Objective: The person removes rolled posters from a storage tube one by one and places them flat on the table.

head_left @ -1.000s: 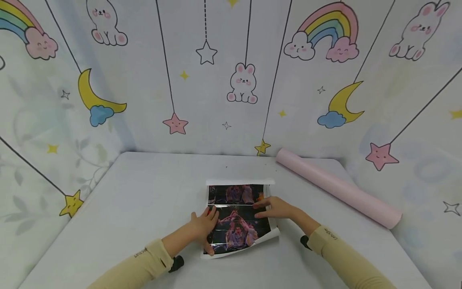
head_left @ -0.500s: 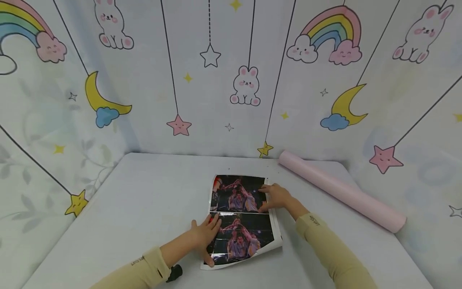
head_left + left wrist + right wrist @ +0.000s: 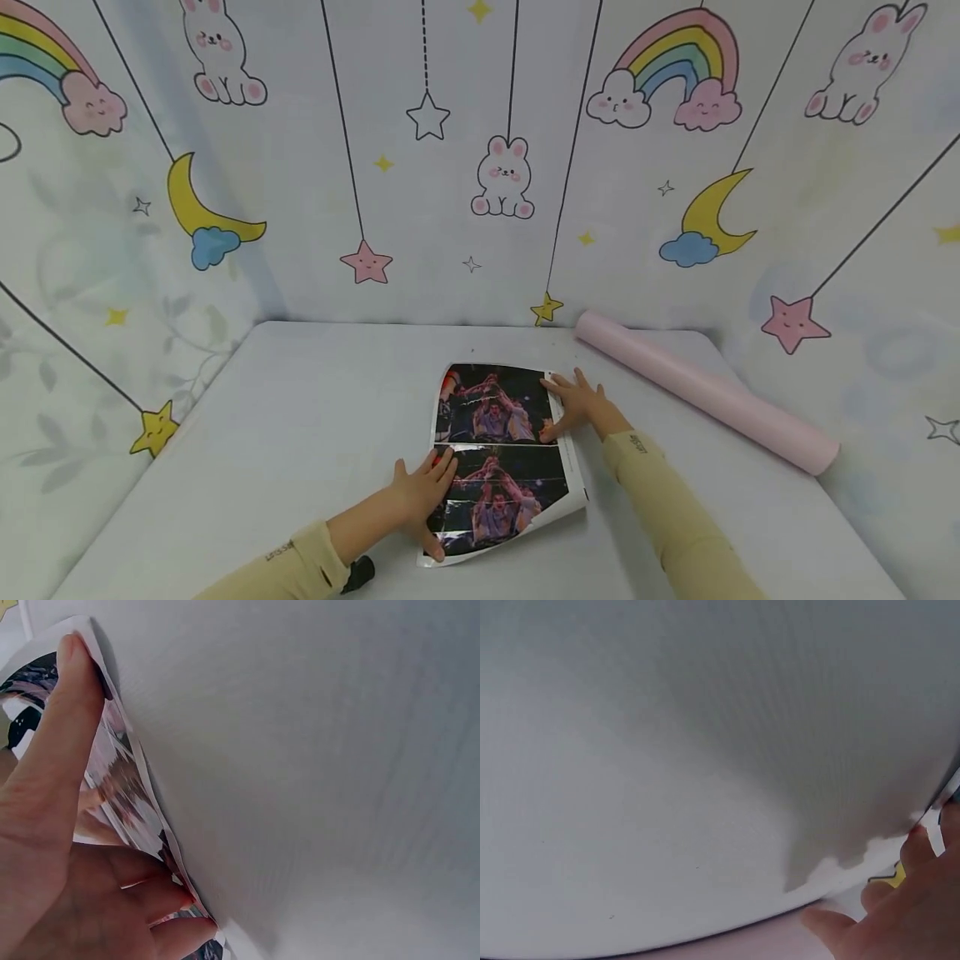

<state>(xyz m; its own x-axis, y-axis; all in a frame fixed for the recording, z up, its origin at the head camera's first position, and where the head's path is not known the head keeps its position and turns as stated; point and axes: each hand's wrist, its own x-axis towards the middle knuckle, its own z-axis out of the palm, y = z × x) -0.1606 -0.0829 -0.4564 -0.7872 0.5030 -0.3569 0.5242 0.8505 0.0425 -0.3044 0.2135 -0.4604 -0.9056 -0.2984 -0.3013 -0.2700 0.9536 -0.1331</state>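
Observation:
A glossy printed sheet (image 3: 495, 500) with a white border lies in the middle of the table, showing two near-identical dark pictures one above the other. Its lower right corner curls up. My left hand (image 3: 422, 504) rests on the sheet's left edge with fingers spread; the left wrist view shows the thumb (image 3: 71, 712) along that edge and the fingertips near the border. At the upper right edge, my right hand (image 3: 581, 404) touches the sheet with thumb and index finger, the other fingers raised. Only part of the right hand (image 3: 900, 915) enters the right wrist view.
A long pink roll (image 3: 705, 392) lies slanted on the right side of the white table (image 3: 315, 400). Behind the table hangs a white backdrop (image 3: 435, 208) with cartoon rabbits, stars and rainbows. A small black object (image 3: 358, 575) shows beside the left wrist.
The sheet's upper part, foreshortened at first, now lies spread out with its whole upper picture showing. My right hand moved up along the right edge and spread its fingers. The left hand stayed.

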